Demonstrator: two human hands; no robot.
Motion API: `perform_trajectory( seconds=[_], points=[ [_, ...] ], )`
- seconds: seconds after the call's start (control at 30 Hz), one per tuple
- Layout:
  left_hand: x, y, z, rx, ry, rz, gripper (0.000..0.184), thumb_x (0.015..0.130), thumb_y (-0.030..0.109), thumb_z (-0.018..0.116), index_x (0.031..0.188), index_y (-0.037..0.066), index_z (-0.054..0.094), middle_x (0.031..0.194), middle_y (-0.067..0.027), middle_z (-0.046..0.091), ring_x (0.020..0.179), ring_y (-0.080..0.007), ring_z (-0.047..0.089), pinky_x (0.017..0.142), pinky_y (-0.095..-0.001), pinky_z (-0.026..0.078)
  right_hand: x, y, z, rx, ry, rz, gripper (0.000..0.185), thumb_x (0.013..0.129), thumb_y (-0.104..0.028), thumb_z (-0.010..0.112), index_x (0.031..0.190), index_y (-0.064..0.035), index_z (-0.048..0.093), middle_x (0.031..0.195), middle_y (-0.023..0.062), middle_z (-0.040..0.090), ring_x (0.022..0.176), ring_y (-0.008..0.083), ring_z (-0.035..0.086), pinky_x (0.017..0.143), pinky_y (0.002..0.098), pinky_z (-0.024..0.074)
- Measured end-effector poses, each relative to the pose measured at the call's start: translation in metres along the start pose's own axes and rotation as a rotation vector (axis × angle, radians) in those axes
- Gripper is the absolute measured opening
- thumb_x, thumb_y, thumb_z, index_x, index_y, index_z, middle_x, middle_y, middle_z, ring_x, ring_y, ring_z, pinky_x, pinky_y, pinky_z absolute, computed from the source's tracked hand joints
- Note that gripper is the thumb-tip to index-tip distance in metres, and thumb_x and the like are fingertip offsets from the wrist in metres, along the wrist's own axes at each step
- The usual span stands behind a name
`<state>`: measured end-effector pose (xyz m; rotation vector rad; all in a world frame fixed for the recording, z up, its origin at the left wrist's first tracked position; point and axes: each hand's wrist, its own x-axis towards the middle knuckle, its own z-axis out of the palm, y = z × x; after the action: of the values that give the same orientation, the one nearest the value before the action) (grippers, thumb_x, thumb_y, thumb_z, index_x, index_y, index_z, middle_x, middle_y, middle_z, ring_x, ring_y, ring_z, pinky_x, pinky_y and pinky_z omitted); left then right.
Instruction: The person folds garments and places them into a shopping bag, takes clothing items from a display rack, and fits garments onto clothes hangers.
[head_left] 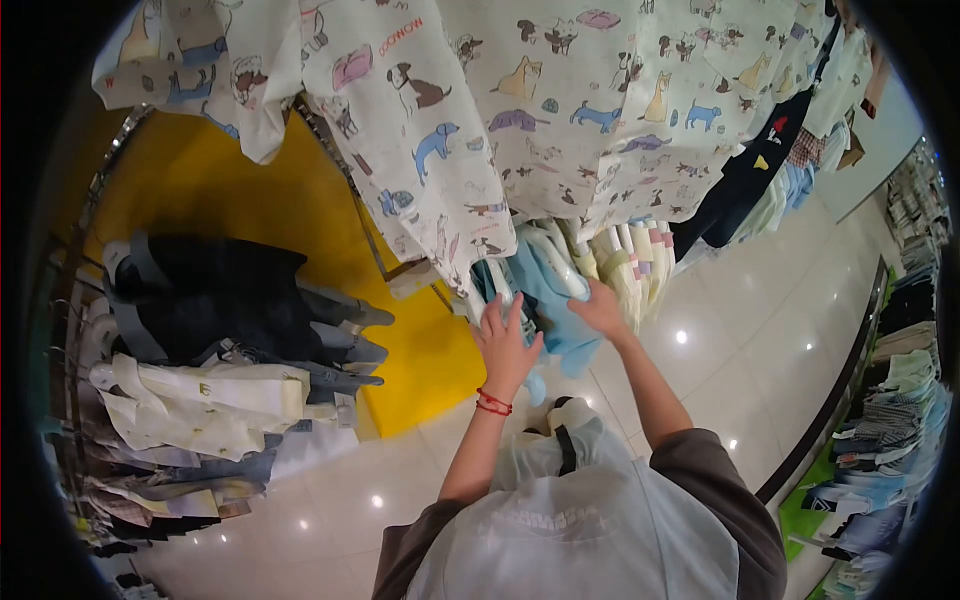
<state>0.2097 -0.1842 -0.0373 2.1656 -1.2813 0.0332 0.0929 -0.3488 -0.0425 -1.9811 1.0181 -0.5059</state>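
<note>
Light blue garments hang on white hangers just below a patterned garment. My left hand, with a red bracelet at the wrist, reaches up to the left side of these clothes. Its fingers are spread against them. On the other side, my right hand pinches the edge of a light blue garment near a hanger; part of its fingers is hidden. Above both hands hang large white garments printed with dogs and cats. Several pale yellow garments hang right beside my right hand.
At left, a rack holds dark clothes and a cream shirt before a yellow panel. A navy garment hangs at upper right. Another clothes rack lines the far right, across the tiled floor.
</note>
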Motion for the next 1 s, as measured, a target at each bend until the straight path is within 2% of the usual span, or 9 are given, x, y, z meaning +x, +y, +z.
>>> perform_trajectory(
  seconds=[0.1,0.2,0.3,0.4,0.5,0.6,0.7,0.8,1.0],
  points=[
    [-0.007,-0.007,0.011,0.154,-0.141,-0.044,0.064,0.071,0.026,0.069,0.128,0.020,0.042,0.124,-0.0127,0.040,0.116,-0.0291,0.038,0.092,-0.0630,0.024,0.003,0.012,-0.007,0.024,-0.080,0.076,0.047,0.064,-0.029,0.067,0.094,0.0058,0.055,0.085,0.0266,0.060,0.083,0.0387,0.060,0.074,0.0418,0.0469],
    [-0.007,-0.008,0.011,0.171,-0.227,-0.100,0.059,0.070,0.027,0.069,0.123,0.020,0.045,0.110,-0.0091,0.044,0.108,-0.0263,0.043,0.089,-0.0620,0.026,-0.007,0.008,-0.004,0.085,-0.053,0.074,0.046,0.064,-0.029,0.067,0.092,0.0058,0.055,0.083,0.0265,0.060,0.082,0.0376,0.060,0.074,0.0409,0.0467],
    [-0.003,-0.010,0.007,0.174,-0.230,-0.124,0.054,0.070,0.027,0.069,0.119,0.020,0.047,0.099,-0.0079,0.045,0.102,-0.0251,0.045,0.087,-0.0602,0.028,-0.011,-0.005,-0.011,-0.064,-0.037,0.067,0.044,0.064,-0.027,0.066,0.090,0.0052,0.055,0.082,0.0267,0.060,0.082,0.0385,0.060,0.074,0.0418,0.0470],
    [-0.002,-0.010,0.003,0.174,-0.266,-0.156,0.052,0.070,0.025,0.068,0.117,0.020,0.047,0.101,-0.0103,0.047,0.104,-0.0256,0.045,0.088,-0.0609,0.027,-0.013,-0.026,-0.028,-0.257,-0.019,0.035,0.042,0.064,-0.027,0.066,0.089,0.0047,0.055,0.082,0.0272,0.060,0.081,0.0401,0.060,0.074,0.0431,0.0473],
    [-0.014,0.005,0.000,0.310,0.036,-0.019,0.050,0.068,0.022,0.067,0.114,0.013,0.048,0.105,-0.0129,0.050,0.107,-0.0279,0.046,0.093,-0.0599,0.025,-0.013,-0.030,-0.035,-0.321,-0.051,0.048,0.043,0.064,-0.027,0.065,0.089,0.0051,0.054,0.082,0.0278,0.060,0.081,0.0416,0.060,0.074,0.0441,0.0475],
    [-0.013,0.037,0.017,0.081,-0.041,0.218,0.052,0.066,0.024,0.066,0.112,0.004,0.052,0.112,-0.0179,0.050,0.113,-0.0318,0.043,0.099,-0.0535,0.025,-0.015,-0.026,-0.028,-0.272,-0.080,0.012,0.044,0.064,-0.028,0.064,0.089,0.0056,0.053,0.082,0.0284,0.060,0.080,0.0423,0.059,0.073,0.0443,0.0472],
    [-0.020,0.039,0.074,0.434,-0.604,0.208,0.051,0.078,0.029,0.055,0.120,0.001,0.048,0.124,-0.0161,0.048,0.121,-0.0322,0.038,0.106,-0.0497,0.017,-0.021,-0.028,-0.018,-0.203,-0.111,-0.010,0.045,0.064,-0.028,0.064,0.089,0.0060,0.052,0.081,0.0290,0.059,0.080,0.0431,0.059,0.073,0.0448,0.0469],
    [-0.021,0.002,0.141,0.753,-0.560,0.227,0.048,0.086,0.031,0.044,0.125,0.004,0.049,0.134,-0.0132,0.043,0.127,-0.0319,0.033,0.107,-0.0493,0.014,-0.025,-0.030,-0.017,-0.216,-0.172,0.023,0.050,0.066,-0.030,0.064,0.099,0.0057,0.052,0.084,0.0280,0.059,0.082,0.0399,0.059,0.074,0.0422,0.0459],
    [-0.010,-0.043,0.144,0.868,-0.926,0.144,0.034,0.087,0.021,0.042,0.115,0.012,0.060,0.118,-0.0078,0.059,0.112,-0.0263,0.051,0.095,-0.0497,0.024,-0.019,-0.019,-0.025,-0.261,-0.100,-0.022,0.047,0.066,-0.025,0.065,0.099,0.0057,0.051,0.081,0.0271,0.059,0.080,0.0410,0.059,0.072,0.0425,0.0462]
  ],
)
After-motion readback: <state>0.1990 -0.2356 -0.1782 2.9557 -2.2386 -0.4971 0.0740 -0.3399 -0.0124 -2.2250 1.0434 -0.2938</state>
